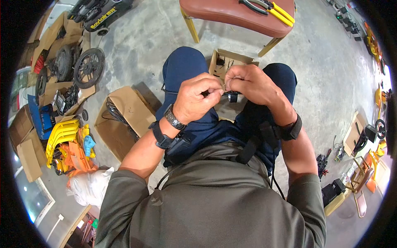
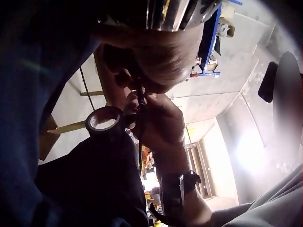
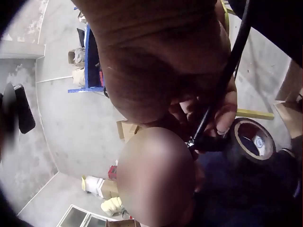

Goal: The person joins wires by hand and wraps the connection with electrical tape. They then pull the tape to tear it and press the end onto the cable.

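My left hand (image 1: 198, 97) and right hand (image 1: 254, 84) meet fingertip to fingertip above my lap. Between them runs a thin black cable (image 3: 236, 52), pinched by the fingers of both hands. A small shiny spot (image 3: 191, 143) shows on the cable close to the fingertips in the right wrist view. A roll of black tape (image 3: 235, 152) hangs beside the fingers, its strip leading to the cable at that spot. The left wrist view shows the same tape roll (image 2: 116, 113) below the hands. Fingers partly hide the stretch of cable between them.
An open cardboard box (image 1: 215, 62) sits on the floor between my knees. Ahead stands a brown padded stool (image 1: 223, 12) bearing yellow-handled pliers (image 1: 282, 15). Left of me are another cardboard box (image 1: 128, 105), wheels (image 1: 89, 68) and yellow parts (image 1: 62, 138).
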{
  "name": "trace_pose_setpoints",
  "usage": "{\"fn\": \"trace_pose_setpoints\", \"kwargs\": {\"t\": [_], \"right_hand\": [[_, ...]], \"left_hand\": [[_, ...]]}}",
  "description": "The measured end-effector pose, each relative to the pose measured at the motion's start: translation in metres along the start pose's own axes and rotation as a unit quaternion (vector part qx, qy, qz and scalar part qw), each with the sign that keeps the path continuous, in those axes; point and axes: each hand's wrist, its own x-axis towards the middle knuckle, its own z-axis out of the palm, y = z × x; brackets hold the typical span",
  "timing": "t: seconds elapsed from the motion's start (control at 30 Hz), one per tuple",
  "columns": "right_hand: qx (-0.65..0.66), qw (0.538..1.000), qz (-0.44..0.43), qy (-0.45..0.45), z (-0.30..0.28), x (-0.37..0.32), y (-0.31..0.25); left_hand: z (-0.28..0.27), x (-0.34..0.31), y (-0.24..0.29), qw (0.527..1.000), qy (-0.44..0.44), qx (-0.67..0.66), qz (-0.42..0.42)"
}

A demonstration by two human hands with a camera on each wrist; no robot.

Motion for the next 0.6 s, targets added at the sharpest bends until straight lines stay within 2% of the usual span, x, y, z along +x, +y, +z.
{"fn": "trace_pose_setpoints", "kwargs": {"t": [0.27, 0.47, 0.6], "right_hand": [[-0.019, 1.0, -0.01, 0.006, 0.001, -0.003, 0.0], [0.089, 0.996, -0.025, 0.002, 0.004, -0.007, -0.003], [0.045, 0.998, -0.032, -0.006, 0.003, -0.007, -0.007]], "left_hand": [[0.001, -0.001, -0.002, 1.0, 0.007, -0.001, -0.015], [0.001, -0.001, -0.004, 1.0, 0.0, -0.003, -0.029], [0.001, 0.0, -0.003, 1.0, 0.002, -0.004, -0.024]]}}
